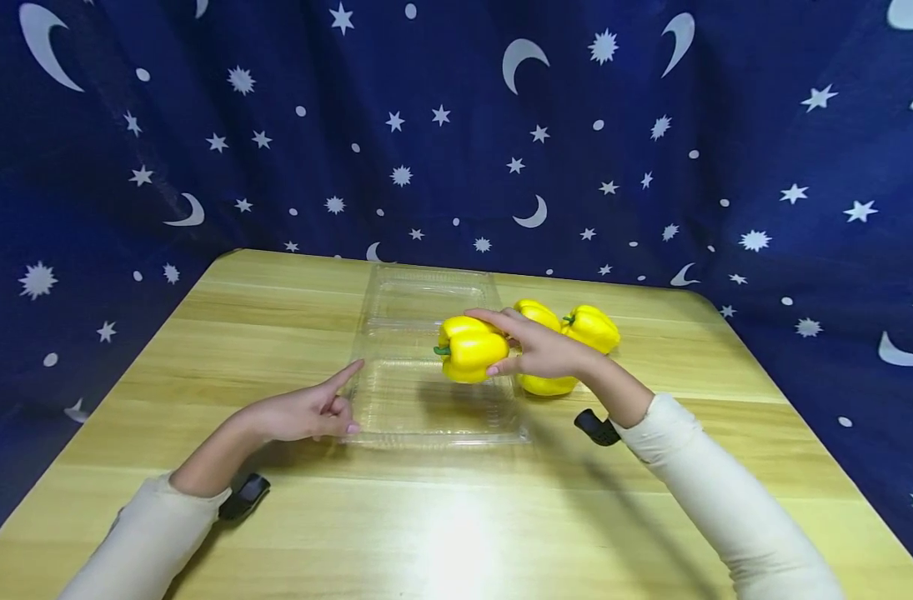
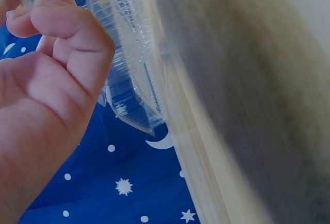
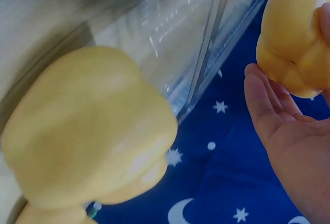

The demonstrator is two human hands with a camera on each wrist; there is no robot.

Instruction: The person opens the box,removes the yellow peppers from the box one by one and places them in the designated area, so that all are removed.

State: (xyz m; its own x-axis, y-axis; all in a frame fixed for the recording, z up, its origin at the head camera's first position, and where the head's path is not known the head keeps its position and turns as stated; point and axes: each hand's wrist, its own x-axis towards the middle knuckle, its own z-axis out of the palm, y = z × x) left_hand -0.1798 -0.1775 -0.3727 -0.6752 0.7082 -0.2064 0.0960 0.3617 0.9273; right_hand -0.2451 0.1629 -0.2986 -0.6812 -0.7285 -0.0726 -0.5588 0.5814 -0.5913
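Note:
A yellow bell pepper (image 1: 473,350) with a green stem is gripped in my right hand (image 1: 534,346), raised over the near part of a clear plastic clamshell container (image 1: 426,437). The right wrist view shows the fingers around the lower end of this pepper (image 3: 291,38). My left hand (image 1: 306,410) holds the container's left edge, index finger stretched along it, thumb by the near corner and the other fingers curled. In the left wrist view the curled fingers of the left hand (image 2: 56,74) are beside the clear ribbed plastic (image 2: 129,64).
More yellow peppers (image 1: 593,327) cluster right of the container, partly hidden by my right hand; one (image 3: 93,126) looms close in the right wrist view. The container lies open on a wooden table (image 1: 291,533). A blue star-and-moon curtain (image 1: 456,167) hangs behind.

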